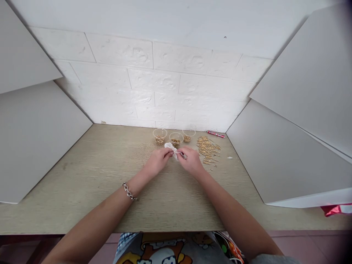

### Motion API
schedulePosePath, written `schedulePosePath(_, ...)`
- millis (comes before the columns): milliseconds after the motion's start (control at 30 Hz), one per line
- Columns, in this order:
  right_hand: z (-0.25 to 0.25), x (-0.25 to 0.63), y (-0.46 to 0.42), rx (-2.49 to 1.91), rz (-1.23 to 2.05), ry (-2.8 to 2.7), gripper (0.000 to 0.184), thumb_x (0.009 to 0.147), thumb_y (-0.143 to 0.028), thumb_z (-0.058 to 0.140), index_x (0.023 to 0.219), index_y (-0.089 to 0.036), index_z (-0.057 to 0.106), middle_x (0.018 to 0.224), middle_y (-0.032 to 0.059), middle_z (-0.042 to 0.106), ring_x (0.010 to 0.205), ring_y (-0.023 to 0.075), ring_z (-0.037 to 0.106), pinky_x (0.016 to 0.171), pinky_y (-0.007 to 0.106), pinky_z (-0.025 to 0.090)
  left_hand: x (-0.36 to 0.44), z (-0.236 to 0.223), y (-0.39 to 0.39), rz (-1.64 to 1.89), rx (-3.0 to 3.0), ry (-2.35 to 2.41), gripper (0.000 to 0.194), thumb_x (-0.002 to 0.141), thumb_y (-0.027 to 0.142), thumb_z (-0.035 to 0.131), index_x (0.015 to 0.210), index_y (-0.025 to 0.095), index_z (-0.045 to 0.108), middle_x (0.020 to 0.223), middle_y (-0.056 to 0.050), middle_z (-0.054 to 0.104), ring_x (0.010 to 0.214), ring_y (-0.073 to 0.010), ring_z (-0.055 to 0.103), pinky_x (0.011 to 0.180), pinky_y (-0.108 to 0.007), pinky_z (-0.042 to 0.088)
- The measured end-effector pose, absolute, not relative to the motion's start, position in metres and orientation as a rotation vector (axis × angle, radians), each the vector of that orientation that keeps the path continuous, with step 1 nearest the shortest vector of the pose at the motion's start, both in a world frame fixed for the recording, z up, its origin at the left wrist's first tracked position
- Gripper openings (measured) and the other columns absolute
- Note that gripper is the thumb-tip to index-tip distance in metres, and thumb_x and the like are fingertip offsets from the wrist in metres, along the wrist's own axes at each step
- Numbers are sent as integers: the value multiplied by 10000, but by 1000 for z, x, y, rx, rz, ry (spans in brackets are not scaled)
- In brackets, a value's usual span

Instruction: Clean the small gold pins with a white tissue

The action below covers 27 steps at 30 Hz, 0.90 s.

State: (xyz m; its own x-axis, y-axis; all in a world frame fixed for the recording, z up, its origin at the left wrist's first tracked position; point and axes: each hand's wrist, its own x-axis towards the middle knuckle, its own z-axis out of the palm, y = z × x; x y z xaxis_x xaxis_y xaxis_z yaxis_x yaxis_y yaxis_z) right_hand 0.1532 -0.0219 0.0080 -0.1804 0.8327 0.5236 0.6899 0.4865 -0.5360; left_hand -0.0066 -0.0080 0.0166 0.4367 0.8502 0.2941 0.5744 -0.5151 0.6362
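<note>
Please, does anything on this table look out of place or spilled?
Many thin gold beads lie loose on the table beside the clear cups, and a small white scrap sits alone further right. The beads look spilled, though they may be laid out.

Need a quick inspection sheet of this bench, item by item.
surface: pale wood-grain table.
job's things: white tissue and thin metal rod at the hands; three clear cups of small gold pieces; loose gold tubes in a heap to the right.
clutter: red tube at the back edge; white scrap right of the heap.
grippers: none; bare hands. Left hand pinches the tissue, with a chain bracelet on that wrist. Right hand pinches the rod against the tissue.
cables: nothing seen.
surroundings: white brick wall, grey side panels, red foil at lower right.
</note>
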Motion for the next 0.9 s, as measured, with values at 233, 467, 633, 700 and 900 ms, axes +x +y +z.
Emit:
schedulePosePath(233, 8, 153, -23, -1280, 191, -1973, 146, 775, -210, 466, 701, -176, 587, 676, 8, 562, 655, 117, 493, 610, 219, 351, -9, 12, -8, 845, 2570, 1158, 238, 858, 240, 353, 830, 166, 577, 750, -40, 599, 673, -137, 526, 625, -238, 373)
schedulePosePath(467, 4, 154, -22, -1250, 155, -2053, 160, 782, -188, 458, 661, -167, 559, 641, 9, 524, 628, 113, 477, 594, 221, 340, -11, 12, -8, 811, 2815, 1186, 196, 848, 185, 369, 794, 151, 554, 690, -33, 571, 644, -132, 510, 606, -235, 385)
schedulePosePath(633, 5, 153, -23, -1218, 187, -2078, 164, 794, -178, 447, 656, -169, 536, 652, 10, 517, 645, 113, 478, 609, 221, 341, -11, 15, -9, 788, 2852, 1183, 192, 849, 173, 367, 774, 147, 542, 689, -30, 566, 649, -130, 510, 614, -233, 393)
schedulePosePath(700, 5, 153, -24, -1233, 183, -2077, 162, 792, -179, 449, 651, -169, 527, 648, 8, 512, 640, 113, 473, 604, 223, 336, -11, 16, -9, 778, 2871, 1172, 185, 846, 155, 363, 786, 145, 538, 709, -33, 569, 668, -134, 515, 621, -236, 399)
schedulePosePath(900, 5, 153, -24, -1250, 183, -2083, 160, 792, -176, 445, 648, -167, 513, 645, 6, 500, 633, 112, 466, 597, 224, 329, -11, 14, -9, 722, 2915, 1170, 171, 821, 101, 359, 817, 143, 525, 740, -40, 569, 699, -146, 519, 648, -253, 417)
